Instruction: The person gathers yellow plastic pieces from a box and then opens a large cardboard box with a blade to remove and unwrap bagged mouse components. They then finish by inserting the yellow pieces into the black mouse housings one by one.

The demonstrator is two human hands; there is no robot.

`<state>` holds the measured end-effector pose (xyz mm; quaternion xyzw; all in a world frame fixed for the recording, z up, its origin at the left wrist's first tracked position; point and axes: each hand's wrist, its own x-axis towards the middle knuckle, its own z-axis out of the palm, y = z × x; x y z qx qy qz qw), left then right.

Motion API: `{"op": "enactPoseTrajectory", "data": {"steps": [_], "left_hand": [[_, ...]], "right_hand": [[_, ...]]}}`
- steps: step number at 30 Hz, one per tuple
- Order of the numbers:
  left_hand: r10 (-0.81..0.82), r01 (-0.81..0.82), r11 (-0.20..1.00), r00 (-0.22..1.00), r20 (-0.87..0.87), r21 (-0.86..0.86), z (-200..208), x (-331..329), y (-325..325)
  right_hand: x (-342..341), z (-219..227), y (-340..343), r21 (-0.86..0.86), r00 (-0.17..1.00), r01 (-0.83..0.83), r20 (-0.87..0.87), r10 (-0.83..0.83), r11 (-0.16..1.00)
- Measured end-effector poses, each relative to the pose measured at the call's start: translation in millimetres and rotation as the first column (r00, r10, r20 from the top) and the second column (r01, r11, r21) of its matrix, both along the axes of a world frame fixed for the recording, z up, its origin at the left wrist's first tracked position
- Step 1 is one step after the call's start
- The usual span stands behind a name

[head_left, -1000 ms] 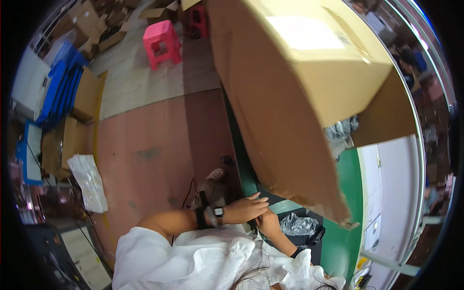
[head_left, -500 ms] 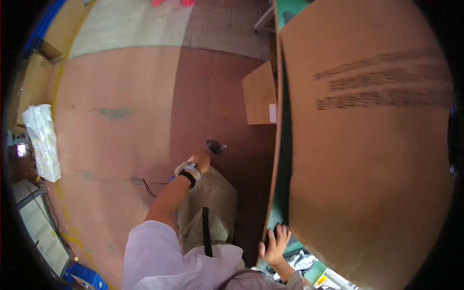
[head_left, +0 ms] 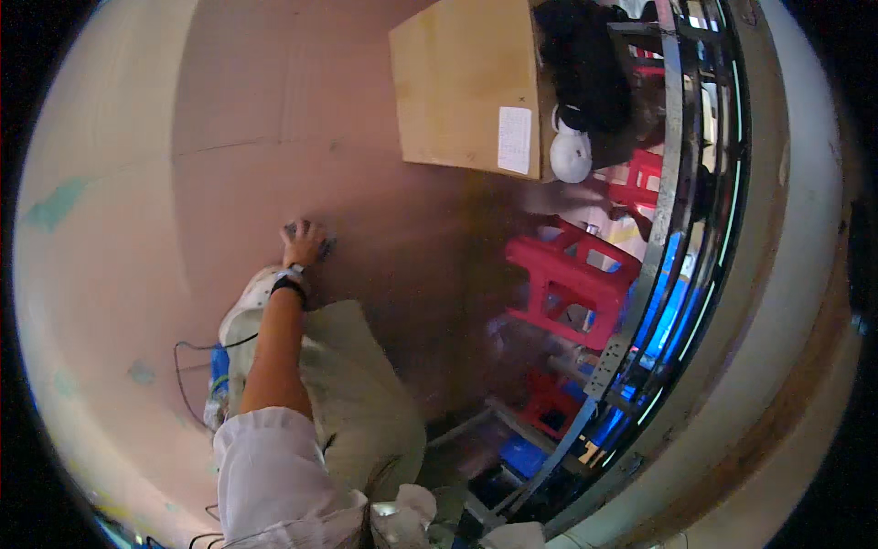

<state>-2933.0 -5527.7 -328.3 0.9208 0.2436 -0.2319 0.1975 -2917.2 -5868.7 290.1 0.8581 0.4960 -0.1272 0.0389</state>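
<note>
My left hand (head_left: 303, 245), with a dark watch strap at its wrist, reaches down to the reddish-brown floor (head_left: 384, 247). Its fingers are bent over a small dark thing (head_left: 327, 245), perhaps partly in clear plastic, which they mostly cover. What kind of thing it is, I cannot make out. Just beneath the wrist is a pale shoe (head_left: 258, 285) with my bent leg in light trousers (head_left: 352, 366) behind it. My right hand is outside the view.
A large cardboard box (head_left: 466, 87) with a white label stands ahead. Red plastic stools (head_left: 576, 285) and a metal table frame (head_left: 666, 183) with a power strip (head_left: 605, 368) are on the right. Near my foot, a dark cable (head_left: 186, 384) loops beside a blue item (head_left: 219, 369).
I have bent lower, and the view now reaches under the table. My left hand has come down onto the small dark thing. My right hand, earlier at the table edge, has left the view.
</note>
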Motion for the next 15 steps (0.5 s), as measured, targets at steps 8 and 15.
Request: {"op": "enactPoseTrajectory", "data": {"steps": [8, 15], "left_hand": [[0.003, 0.013, 0.988, 0.995, -0.1, 0.154, 33, 15, 0], [0.401, -0.249, 0.848, 0.879, 0.259, -0.468, 190, -2, 0]], "right_hand": [[8, 49, -3, -0.208, 0.998, -0.026, -0.063, 0.013, 0.978], [-55, 87, 84, 0.22, 0.996, 0.084, 0.01, -0.089, 0.972]]}}
